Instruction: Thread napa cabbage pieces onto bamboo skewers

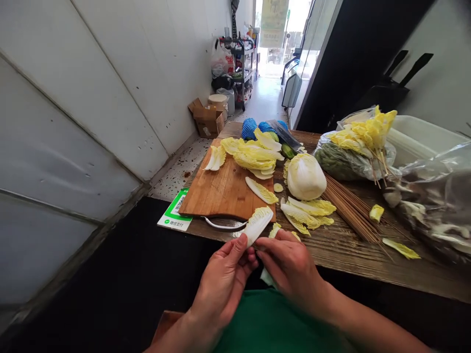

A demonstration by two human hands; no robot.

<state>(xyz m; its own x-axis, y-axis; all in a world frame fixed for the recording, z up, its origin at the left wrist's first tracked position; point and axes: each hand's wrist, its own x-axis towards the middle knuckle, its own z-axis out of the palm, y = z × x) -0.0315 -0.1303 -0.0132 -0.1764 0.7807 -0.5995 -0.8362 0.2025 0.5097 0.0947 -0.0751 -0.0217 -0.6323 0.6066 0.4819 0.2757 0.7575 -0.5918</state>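
Note:
My left hand [226, 274] pinches a napa cabbage leaf [258, 223] by its white base, thumb on top. The leaf points up and away, over the table's near edge. My right hand [289, 257] is closed close beside the leaf's base; its fingertips hide what they grip. Yellow leaf tips [274, 229] show just beyond its knuckles, and a pale leaf piece hangs below it. Ahead, a cut cabbage head [306, 176] stands by loose leaves [307, 213]. More leaves [253, 154] are piled on the wooden cutting board [221, 189], with a single leaf [261, 190] near its right edge.
Bamboo skewers [349, 206] lie in a bundle right of the cabbage. Skewered yellow leaves [371, 132] rest on a plastic bag of green vegetables [338, 159]. A bag of mushrooms [437, 201] sits far right. A green-and-white payment sign [174, 215] lies partly beneath the board.

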